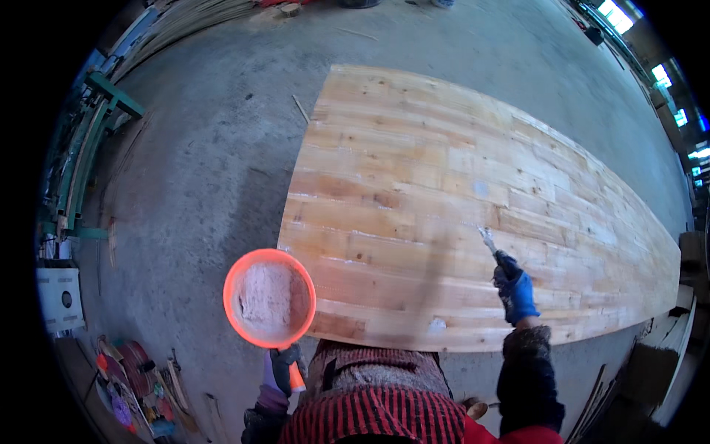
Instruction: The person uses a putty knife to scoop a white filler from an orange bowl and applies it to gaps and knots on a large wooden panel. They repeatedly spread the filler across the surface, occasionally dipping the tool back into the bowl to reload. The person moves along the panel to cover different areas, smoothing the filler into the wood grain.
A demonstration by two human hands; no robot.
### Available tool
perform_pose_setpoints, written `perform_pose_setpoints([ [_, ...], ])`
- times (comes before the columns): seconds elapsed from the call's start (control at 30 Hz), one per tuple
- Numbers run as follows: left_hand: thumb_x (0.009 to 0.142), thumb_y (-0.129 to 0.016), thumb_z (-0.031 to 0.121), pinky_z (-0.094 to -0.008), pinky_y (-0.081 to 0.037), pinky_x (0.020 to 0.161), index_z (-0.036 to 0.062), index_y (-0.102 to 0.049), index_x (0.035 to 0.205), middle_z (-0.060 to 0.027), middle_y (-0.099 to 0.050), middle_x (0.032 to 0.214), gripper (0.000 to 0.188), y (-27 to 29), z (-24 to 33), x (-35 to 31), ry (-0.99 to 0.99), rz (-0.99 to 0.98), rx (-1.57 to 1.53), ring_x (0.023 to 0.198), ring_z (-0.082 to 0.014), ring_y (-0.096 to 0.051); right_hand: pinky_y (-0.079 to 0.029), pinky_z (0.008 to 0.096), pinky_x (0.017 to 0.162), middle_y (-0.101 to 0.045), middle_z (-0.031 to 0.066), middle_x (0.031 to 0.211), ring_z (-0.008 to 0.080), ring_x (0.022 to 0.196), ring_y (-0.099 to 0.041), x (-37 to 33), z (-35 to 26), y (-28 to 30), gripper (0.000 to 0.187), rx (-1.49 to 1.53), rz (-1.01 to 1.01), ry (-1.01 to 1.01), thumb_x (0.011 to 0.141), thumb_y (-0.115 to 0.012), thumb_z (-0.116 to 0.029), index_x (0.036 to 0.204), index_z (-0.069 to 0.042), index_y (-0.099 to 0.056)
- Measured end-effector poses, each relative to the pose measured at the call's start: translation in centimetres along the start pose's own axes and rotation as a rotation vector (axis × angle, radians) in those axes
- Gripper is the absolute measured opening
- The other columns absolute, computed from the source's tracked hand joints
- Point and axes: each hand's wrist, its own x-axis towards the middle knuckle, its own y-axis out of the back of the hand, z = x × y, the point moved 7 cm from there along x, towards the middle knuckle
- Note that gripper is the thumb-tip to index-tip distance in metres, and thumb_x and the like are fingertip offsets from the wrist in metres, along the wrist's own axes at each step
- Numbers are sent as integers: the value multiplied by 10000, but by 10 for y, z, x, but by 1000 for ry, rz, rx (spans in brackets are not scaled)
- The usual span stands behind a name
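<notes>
My left hand (282,364), in a dark glove, is closed round the handle of an orange plastic dipper (231,314). Pale pinkish-white putty (268,296) fills much of its bowl, which is held beside the panel's left edge. In a blue and black glove, my right hand (515,292) grips a putty knife (487,238). Whitish paste smears its blade, which is over the wooden panel (414,177); I cannot tell whether it touches. White filler lines run along several seams of the panel, with round pale patches on its face.
Grey concrete floor (200,148) surrounds the panel. A green metal frame (89,163) stands at the left, above a white box (61,300). Mixed clutter (137,385) lies at lower left, long wood strips (185,29) at upper left, and boards (669,333) at right.
</notes>
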Motion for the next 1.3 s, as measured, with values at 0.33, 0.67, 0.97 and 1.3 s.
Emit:
perform_pose_setpoints([
  [0.33, 816, -654, 149, -299, -475, 457, 48, -539, 955, -64, -559, 708, 208, 45, 7, 28, 23, -172, 43, 529, -174, -568, -425, 198, 666, -583, -33, 982, 42, 747, -475, -141, -34, -85, 379, 624, -8, -358, 942, -592, -57, 1315, 3, -563],
  [0.67, 807, -670, 157, -333, -490, 461, 65, -551, 1021, -74, -587, 748, 262, 62, -22, 44, 96, -333, 29, 524, -198, -581, -459, 228, 685, -625, 10, 977, 91, 782, -554, -197, -39, -109, 365, 629, 96, -260, 940, -592, -63, 1303, -40, -580],
  [0.97, 807, -688, 140, -322, -492, 464, -6, -595, 948, -82, -611, 703, 224, 51, -7, 29, 48, -427, 230, 515, -193, -589, -454, 243, 783, -619, 41, 1147, 105, 892, -557, -260, -33, -113, 395, 680, 150, -328, 945, -586, -62, 1336, -19, -546],
  [1.3, 880, -553, 556, -382, -460, 535, 72, -531, 1266, -38, -556, 806, 620, 75, -84, 40, 549, -611, -284, 659, -182, -530, -486, 250, 653, -663, 19, 1111, 79, 772, -570, -276, -15, -82, 387, 429, 229, -132, 956, -621, -189, 1326, -88, -574],
])
